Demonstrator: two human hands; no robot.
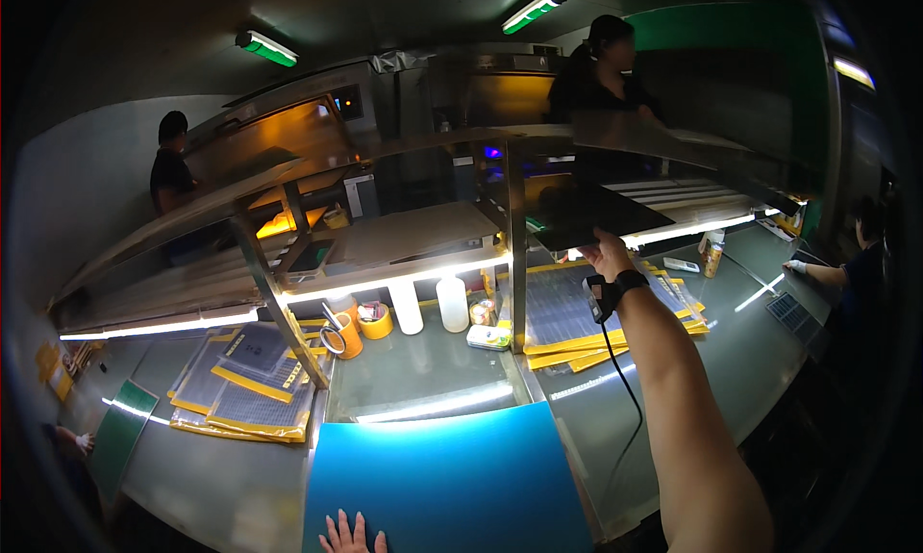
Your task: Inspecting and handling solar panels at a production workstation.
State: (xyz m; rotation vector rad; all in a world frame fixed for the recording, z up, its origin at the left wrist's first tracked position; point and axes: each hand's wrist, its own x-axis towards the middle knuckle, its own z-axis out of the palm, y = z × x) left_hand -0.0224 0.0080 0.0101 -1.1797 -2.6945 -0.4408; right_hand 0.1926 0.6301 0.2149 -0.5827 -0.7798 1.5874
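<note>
A large blue sheet (447, 471) lies on the bench in front of me. My left hand (352, 534) rests flat on its near left part, fingers spread. My right arm stretches far forward and to the right. At its end, my right hand (610, 257) grips the near edge of a dark flat panel (586, 212) at shelf height; some of its fingers are hidden beneath. A black device with a strap (604, 295) sits on my right wrist, and its cable hangs down. Below that hand, yellow-edged film sheets (567, 317) are piled on the bench.
A metal-framed shelf with lit tubes crosses the bench; its post (516, 264) stands near my right hand. Behind the blue sheet are white bottles (453, 305) and an orange cup (344, 337). More yellow-edged films (255, 380) lie left. Other people (604, 72) work around the bench.
</note>
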